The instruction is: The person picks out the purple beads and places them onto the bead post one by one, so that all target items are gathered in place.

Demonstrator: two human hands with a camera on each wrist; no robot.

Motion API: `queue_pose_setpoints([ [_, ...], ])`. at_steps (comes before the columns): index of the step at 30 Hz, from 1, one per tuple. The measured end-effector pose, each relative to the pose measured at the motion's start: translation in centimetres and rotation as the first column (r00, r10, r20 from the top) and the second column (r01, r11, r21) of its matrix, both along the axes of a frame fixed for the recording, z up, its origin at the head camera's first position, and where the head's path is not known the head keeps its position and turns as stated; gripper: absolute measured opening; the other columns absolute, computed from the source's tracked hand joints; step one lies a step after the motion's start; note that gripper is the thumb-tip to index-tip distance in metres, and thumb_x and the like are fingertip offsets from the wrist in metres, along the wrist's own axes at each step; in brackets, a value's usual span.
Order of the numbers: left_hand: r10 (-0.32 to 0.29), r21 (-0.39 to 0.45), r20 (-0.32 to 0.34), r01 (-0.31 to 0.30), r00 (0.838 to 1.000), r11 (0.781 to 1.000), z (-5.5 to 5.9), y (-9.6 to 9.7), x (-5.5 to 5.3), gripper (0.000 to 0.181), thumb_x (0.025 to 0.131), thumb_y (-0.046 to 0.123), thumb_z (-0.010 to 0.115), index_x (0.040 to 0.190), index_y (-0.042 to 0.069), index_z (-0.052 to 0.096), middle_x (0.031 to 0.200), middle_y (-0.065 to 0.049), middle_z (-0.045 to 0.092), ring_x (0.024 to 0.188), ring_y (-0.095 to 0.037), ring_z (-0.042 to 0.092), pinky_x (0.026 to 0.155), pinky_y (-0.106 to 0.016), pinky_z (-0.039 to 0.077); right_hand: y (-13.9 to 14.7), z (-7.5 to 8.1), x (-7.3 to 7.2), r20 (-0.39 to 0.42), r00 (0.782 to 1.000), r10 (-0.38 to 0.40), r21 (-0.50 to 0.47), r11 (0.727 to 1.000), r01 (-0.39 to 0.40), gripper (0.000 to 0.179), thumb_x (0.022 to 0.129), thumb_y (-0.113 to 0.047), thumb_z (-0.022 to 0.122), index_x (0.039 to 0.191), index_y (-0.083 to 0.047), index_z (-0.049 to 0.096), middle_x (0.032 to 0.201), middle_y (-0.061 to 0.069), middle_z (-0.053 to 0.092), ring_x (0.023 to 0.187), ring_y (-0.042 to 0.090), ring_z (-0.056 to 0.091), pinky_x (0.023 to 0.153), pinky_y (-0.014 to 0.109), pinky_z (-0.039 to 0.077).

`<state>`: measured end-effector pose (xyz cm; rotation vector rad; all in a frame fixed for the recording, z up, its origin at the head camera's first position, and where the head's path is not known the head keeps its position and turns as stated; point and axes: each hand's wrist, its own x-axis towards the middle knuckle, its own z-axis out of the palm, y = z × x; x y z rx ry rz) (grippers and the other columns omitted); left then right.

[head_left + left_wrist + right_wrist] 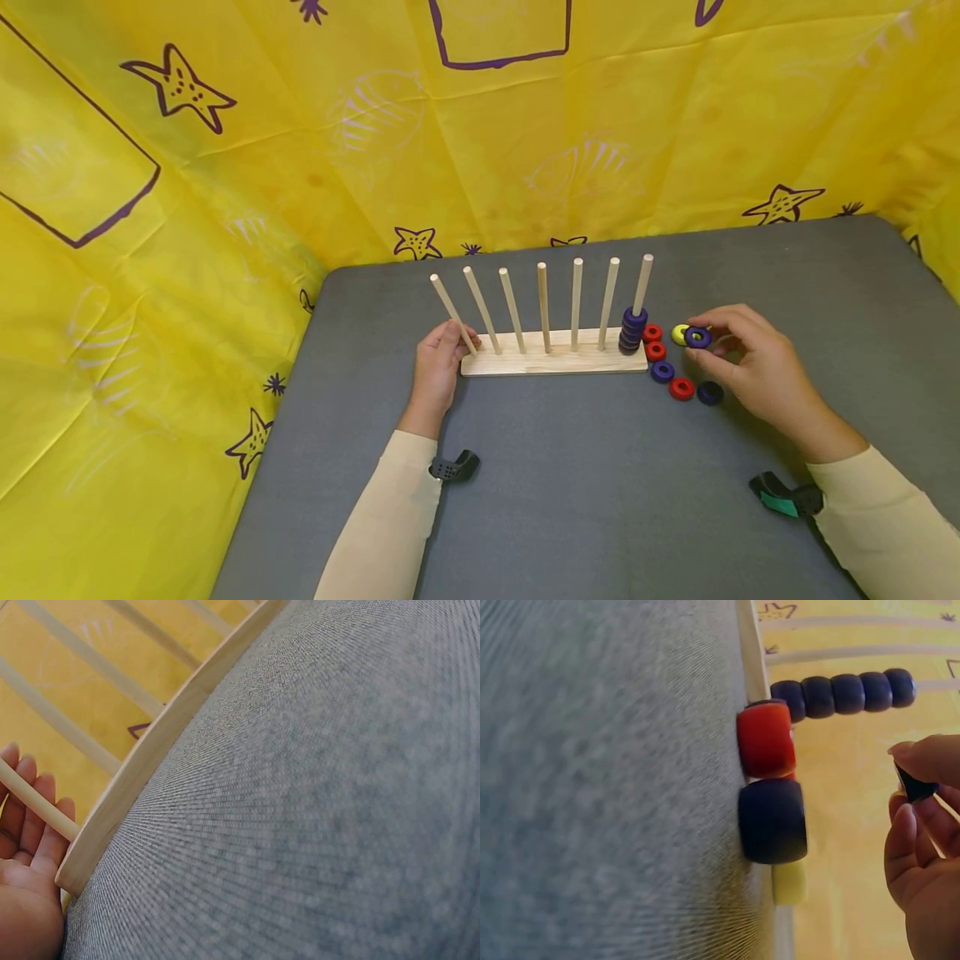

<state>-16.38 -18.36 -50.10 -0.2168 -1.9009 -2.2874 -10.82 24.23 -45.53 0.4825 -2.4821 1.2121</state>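
Note:
A wooden peg stand (pixel 555 363) with a row of upright pegs stands on the table. My left hand (pixel 437 367) holds its left end, with the fingers around the leftmost peg (pixel 37 801). On the rightmost peg sits a stack of dark blue rings (pixel 632 332), also seen in the right wrist view. My right hand (pixel 761 367) pinches a dark blue ring (pixel 698 337) between thumb and fingers, right of the stand. A yellow ring (pixel 678 335) shows partly behind it.
By the stand's right end lie several loose rings: a red ring (pixel 682 388), a blue ring (pixel 662 372), a dark ring (pixel 710 392) and further red ones. The grey table (pixel 570 500) meets a yellow patterned cloth (pixel 487 150) at the back and left.

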Motion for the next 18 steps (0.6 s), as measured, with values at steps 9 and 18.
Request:
queue_pose_setpoints([
  [9,-0.003,0.035,-0.018,0.004,1.000,0.999,-0.3,-0.1,-0.1,0.071,0.104,0.051,0.068,0.101,-0.020,0.064,0.095,-0.016,0.068,0.092,-0.022,0.068,0.087,-0.032,0.057,-0.6,1.3,-0.1,-0.025,1.000,0.018,-0.040,0.999,-0.018,0.043,0.083,0.019,0.086,0.120,0.002,0.073,0.115,0.008,0.068,0.094,0.003,0.060,0.081,0.006,0.049],
  [18,-0.001,0.002,-0.002,0.001,1.000,1.000,-0.1,0.0,-0.1,0.065,0.099,0.060,0.070,0.096,-0.005,0.071,0.097,-0.016,0.068,0.092,-0.023,0.068,0.087,-0.033,0.057,-1.2,3.5,-0.2,-0.099,0.995,0.020,-0.027,0.999,-0.023,0.046,0.079,0.021,0.088,0.119,0.003,0.074,0.113,0.007,0.069,0.093,0.002,0.058,0.082,0.007,0.047],
])
